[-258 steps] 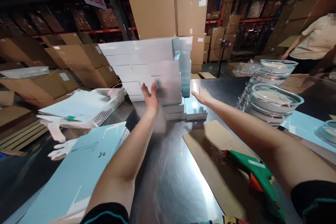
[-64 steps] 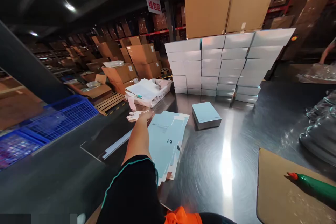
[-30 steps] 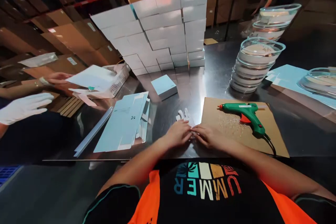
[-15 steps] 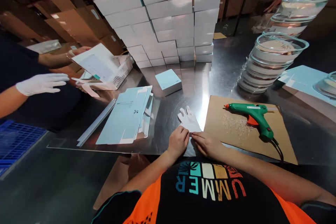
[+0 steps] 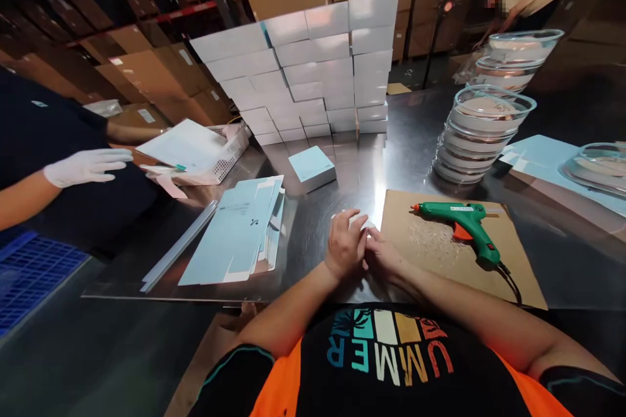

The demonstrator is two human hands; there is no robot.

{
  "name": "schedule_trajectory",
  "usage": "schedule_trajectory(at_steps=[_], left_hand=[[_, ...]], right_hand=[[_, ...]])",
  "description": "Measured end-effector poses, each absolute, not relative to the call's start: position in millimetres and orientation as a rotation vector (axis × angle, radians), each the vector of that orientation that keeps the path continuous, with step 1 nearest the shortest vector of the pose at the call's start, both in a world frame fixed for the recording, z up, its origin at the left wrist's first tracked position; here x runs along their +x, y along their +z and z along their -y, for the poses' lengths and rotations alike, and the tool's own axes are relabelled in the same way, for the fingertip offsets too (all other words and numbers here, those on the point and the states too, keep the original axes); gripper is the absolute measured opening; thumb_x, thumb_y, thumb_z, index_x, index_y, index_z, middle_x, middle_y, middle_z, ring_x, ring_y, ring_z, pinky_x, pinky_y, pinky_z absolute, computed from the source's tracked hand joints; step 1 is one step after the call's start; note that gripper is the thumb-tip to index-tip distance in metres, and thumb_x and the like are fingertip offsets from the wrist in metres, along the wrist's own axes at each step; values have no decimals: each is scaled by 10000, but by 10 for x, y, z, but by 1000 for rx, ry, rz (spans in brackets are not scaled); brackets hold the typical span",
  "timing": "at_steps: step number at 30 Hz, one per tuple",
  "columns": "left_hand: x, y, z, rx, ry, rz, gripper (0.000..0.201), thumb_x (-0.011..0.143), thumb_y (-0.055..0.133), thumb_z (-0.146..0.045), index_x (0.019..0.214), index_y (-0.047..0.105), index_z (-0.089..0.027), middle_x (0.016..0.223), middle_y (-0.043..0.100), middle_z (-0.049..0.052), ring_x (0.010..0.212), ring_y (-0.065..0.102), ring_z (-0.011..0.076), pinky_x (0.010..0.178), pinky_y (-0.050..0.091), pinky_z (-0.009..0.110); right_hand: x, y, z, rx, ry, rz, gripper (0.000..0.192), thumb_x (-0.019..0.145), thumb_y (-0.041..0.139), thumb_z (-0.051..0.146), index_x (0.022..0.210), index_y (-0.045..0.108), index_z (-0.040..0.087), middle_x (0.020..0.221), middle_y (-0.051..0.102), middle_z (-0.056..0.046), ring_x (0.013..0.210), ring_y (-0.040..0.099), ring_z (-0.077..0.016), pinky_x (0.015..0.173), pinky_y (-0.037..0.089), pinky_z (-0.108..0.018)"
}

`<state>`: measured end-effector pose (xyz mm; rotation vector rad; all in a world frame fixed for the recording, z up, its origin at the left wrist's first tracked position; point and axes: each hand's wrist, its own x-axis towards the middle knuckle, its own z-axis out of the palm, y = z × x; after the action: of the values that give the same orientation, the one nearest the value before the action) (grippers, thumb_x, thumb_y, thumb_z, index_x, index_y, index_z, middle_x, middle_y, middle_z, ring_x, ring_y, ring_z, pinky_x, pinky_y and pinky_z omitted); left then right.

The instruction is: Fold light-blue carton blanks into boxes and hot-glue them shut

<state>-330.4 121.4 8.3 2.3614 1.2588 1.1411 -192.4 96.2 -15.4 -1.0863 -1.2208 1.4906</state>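
Glove [image 5: 364, 222] sits between curled fingers of my left hand [image 5: 344, 249], grip unclear, and my right hand [image 5: 386, 257], pinching it.

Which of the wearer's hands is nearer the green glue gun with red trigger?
Right. The right hand is to the left of the green glue gun, not touching it; the left hand is farther left.

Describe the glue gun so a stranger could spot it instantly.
On the metal table, a brown cardboard sheet lies by the right hand. The glue gun rests on it: unlike the glass bowls beyond, it is green with a red trigger.
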Motion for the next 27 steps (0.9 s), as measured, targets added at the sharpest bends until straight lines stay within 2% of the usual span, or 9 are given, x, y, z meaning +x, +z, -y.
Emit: schedule_trajectory(at_steps=[5,8,10,14,17,19,22,24,27], left_hand=[[-3345,-132,-1075,2139,1021,-1313,52,931,678,-286,950,691,-240,964,694,116,958,642,303,886,552,470],[-3365,-138,-1096,2085,984,-1268,113,916,671,-262,811,635,-246,876,680,81,894,631,267,848,530,413],[-3362,-92,-1102,2026,991,-1233,142,958,615,-280,821,614,-241,865,678,69,875,633,242,837,521,380],[-3333,34,-1042,1901,991,-1147,251,1067,425,-360,928,582,-222,829,658,34,745,621,183,721,509,304],[-3271,117,-957,1913,937,-1059,265,1039,493,-403,864,567,-218,767,628,12,715,595,180,717,494,301],[-3200,158,-899,1952,921,-1036,223,984,583,-390,840,570,-220,779,630,21,770,597,204,779,488,331],[-3067,186,-832,2111,978,-1093,84,911,623,-284,883,573,-222,849,649,44,826,600,228,813,466,358],[-2995,190,-811,2220,1025,-1124,57,868,606,-209,881,553,-227,831,636,33,792,594,219,778,455,345],[-2973,212,-830,2270,1083,-1122,122,828,585,-160,820,491,-237,751,575,0,740,569,197,739,439,318]], right_hand=[[-1806,-112,-763,-1003,1669,1037,219,807,550,324,957,399,275,687,593,50,518,568,-144,443,447,-221],[-1817,-118,-685,-995,1742,1071,305,799,564,322,1085,473,266,617,618,65,481,553,-158,459,464,-240],[-1809,-111,-690,-1039,1710,1130,309,841,547,336,1140,522,260,552,595,79,454,524,-164,483,475,-260],[-1694,-29,-834,-1142,1508,1154,105,857,612,337,863,598,233,552,541,63,528,491,-143,550,449,-260],[-1596,77,-978,-1148,1393,1124,182,770,720,283,696,569,213,616,572,35,630,515,-139,599,440,-258],[-1557,149,-1063,-1132,1373,1092,213,762,747,291,679,569,208,554,516,50,580,490,-134,559,413,-260],[-1541,234,-1162,-1101,1364,1036,284,864,753,385,727,597,191,527,454,78,480,416,-99,484,372,-242],[-1548,271,-1198,-1071,1349,1017,323,974,709,459,857,652,164,643,560,54,515,484,-92,508,437,-230],[-1561,309,-1198,-1021,1304,1038,336,1055,653,482,1071,692,148,910,695,-8,706,651,-123,646,576,-271]])
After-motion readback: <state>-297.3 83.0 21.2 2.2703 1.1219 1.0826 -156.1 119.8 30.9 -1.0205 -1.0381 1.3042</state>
